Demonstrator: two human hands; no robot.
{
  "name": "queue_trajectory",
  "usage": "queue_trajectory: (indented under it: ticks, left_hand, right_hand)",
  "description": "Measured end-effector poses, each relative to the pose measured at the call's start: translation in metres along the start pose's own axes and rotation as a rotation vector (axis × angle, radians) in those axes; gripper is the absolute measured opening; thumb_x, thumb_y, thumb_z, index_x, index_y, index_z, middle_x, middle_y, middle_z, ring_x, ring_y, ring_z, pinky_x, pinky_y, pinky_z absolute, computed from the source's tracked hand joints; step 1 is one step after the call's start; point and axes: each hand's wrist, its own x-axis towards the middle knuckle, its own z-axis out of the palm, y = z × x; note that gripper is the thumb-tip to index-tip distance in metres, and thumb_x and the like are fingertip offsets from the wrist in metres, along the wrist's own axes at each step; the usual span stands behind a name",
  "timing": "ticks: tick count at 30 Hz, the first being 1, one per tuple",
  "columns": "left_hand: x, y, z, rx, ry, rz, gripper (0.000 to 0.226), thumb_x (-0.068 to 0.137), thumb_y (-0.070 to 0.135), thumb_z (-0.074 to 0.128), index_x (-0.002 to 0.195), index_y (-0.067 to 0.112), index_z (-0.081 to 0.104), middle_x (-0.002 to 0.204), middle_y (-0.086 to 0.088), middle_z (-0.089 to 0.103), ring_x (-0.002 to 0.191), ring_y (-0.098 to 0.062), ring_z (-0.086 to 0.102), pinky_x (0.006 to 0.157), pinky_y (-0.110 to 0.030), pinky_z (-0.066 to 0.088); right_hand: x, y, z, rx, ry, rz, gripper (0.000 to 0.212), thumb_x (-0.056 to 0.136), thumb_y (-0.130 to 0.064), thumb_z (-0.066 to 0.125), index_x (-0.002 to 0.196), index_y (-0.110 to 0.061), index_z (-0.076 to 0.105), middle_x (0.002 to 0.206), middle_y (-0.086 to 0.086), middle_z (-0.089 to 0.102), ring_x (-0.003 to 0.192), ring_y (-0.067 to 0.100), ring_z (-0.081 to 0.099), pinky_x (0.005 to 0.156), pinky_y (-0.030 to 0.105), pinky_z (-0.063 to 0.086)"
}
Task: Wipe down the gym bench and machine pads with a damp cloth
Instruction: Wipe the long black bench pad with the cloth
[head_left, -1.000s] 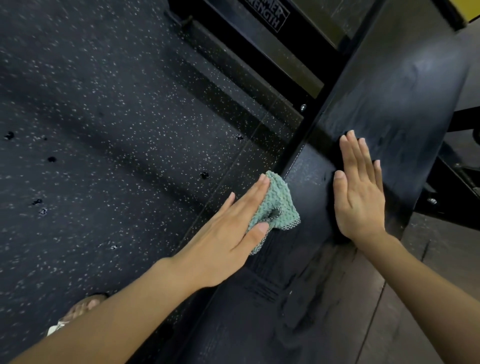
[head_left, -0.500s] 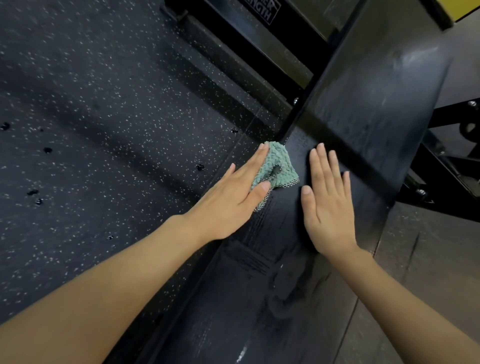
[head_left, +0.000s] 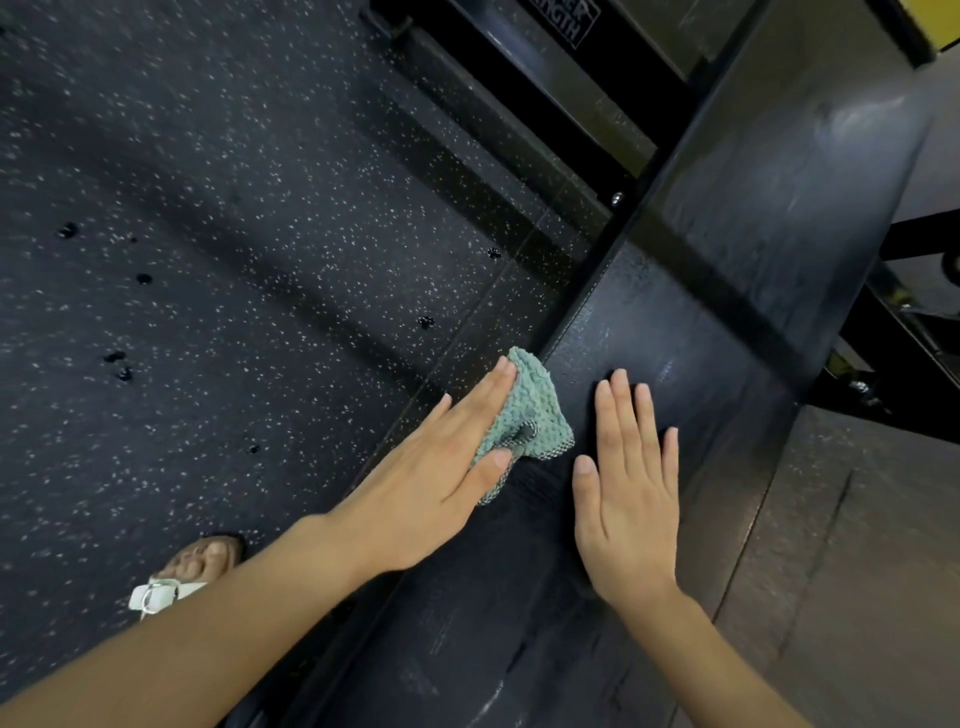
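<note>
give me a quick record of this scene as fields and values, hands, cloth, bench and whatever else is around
left hand: flat, straight fingers pressing the cloth against the bench pad's left edge
right hand: flat on top of the pad, beside the cloth, holding nothing
cloth: teal, knitted, bunched under the left fingers
bench pad: black, long, faint streaks on its surface
floor: dark speckled rubber, left of the bench
foot: in a white sandal, on the floor
machine frame: black, beyond the bench
</note>
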Motion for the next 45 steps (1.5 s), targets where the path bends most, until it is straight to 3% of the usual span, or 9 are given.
queue_trajectory:
  ticks: [19, 36, 45]
  left_hand:
    - [0.046, -0.002, -0.013, 0.036, -0.031, 0.074, 0.066, 0.103, 0.042, 0.025, 0.152, 0.028, -0.016, 0.165, 0.014, -0.012, 0.148, 0.008, -0.010, 0.124, -0.029, -0.005]
    - [-0.026, -0.008, -0.009, 0.103, -0.144, 0.072, 0.065, 0.103, 0.040, 0.019, 0.151, 0.028, -0.024, 0.162, 0.019, -0.024, 0.149, 0.002, -0.015, 0.121, -0.028, -0.013]
    - [-0.007, -0.007, -0.008, 0.084, -0.105, 0.076, 0.066, 0.102, 0.040, 0.019, 0.149, 0.031, -0.025, 0.164, 0.015, -0.020, 0.149, 0.003, -0.015, 0.121, -0.025, -0.016]
  right_hand:
    - [0.002, -0.003, 0.001, 0.022, 0.031, 0.039, 0.056, 0.102, -0.032, 0.024, 0.157, -0.022, 0.018, 0.165, -0.010, 0.015, 0.152, 0.014, 0.010, 0.124, 0.038, 0.001]
    - [0.004, -0.003, -0.001, -0.002, 0.001, 0.056, 0.057, 0.101, -0.031, 0.024, 0.157, -0.022, 0.018, 0.165, -0.012, 0.010, 0.152, 0.016, 0.011, 0.123, 0.041, 0.006]
    - [0.003, -0.001, 0.002, 0.004, 0.024, 0.049, 0.056, 0.102, -0.032, 0.023, 0.156, -0.022, 0.019, 0.164, -0.011, 0.012, 0.152, 0.015, 0.011, 0.123, 0.041, 0.005]
